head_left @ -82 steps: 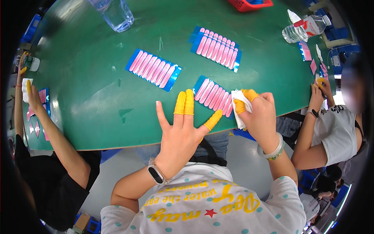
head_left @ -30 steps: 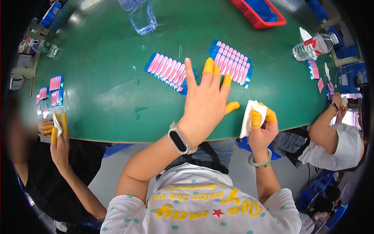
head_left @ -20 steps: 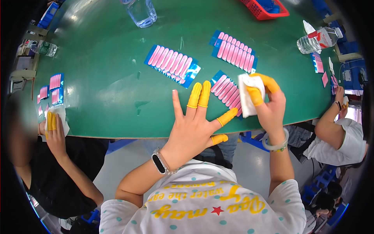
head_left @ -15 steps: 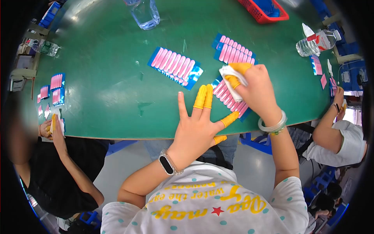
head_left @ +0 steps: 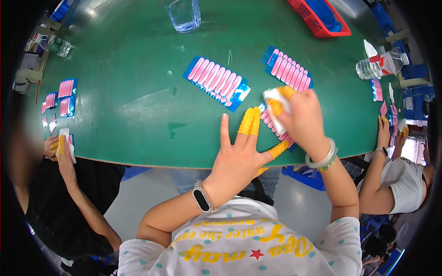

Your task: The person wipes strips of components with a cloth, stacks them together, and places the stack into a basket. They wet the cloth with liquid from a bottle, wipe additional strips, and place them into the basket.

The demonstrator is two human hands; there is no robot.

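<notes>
My right hand (head_left: 304,117) pinches a folded white cloth or tissue (head_left: 279,127) and presses it on a blue-backed sheet of pink strips (head_left: 268,121); some blur shows there. Flat beside it lies my left hand (head_left: 237,158), fingers spread, its index finger touching the sheet's near end. Yellow finger cots cover several fingers on my hands, but the left little finger is bare. Most of the sheet under my hands is hidden. Another sheet of pink strips (head_left: 214,79) lies to the left, and overlapping sheets (head_left: 291,70) lie just beyond my right hand.
A clear plastic container (head_left: 184,18) and a red basket (head_left: 317,23) with blue contents stand farther back on the green table (head_left: 124,101). Water bottles (head_left: 380,64) (head_left: 54,44) stand at both sides. People at left and right handle similar pink sheets.
The view has shifted slightly, so table items appear farther right. My right hand has moved the cloth slightly toward me along the sheet. At right, a co-worker's arm has moved.
</notes>
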